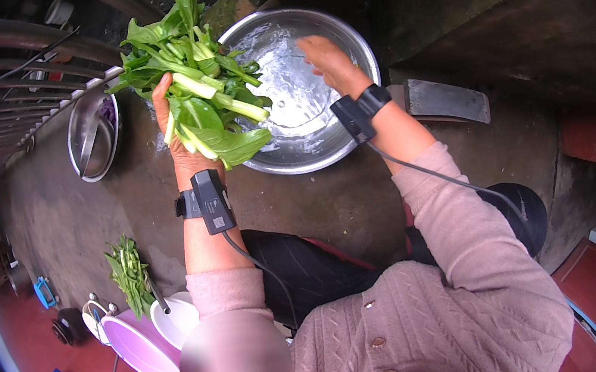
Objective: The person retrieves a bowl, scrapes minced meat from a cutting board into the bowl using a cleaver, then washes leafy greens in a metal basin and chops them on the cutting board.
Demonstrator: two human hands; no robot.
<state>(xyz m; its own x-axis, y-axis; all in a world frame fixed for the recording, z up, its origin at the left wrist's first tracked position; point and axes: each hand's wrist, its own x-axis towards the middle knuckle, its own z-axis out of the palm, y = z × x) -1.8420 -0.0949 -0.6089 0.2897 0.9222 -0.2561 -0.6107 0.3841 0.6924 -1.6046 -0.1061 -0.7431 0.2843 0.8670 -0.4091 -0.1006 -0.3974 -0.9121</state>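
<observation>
A large bunch of leafy greens with pale stalks (194, 86) is held in my left hand (167, 113), raised at the left rim of a wide metal basin (315, 165). The greens cover part of that rim. Clear water (290, 85) lies in the basin, its surface rippled and bright. Over the basin's right side is my right hand (329, 60), with its fingers somewhat spread and nothing seen in them. Both wrists wear black straps with small cabled devices.
Left of the basin stands a metal bowl (117, 147) with a blade-like metal thing and something purple inside. More greens (130, 276) lie by a pink-purple basin (142, 356) and a white container (177, 317). Metal bars (39, 65) run along the upper left. A grey slab (447, 100) sits right of the basin.
</observation>
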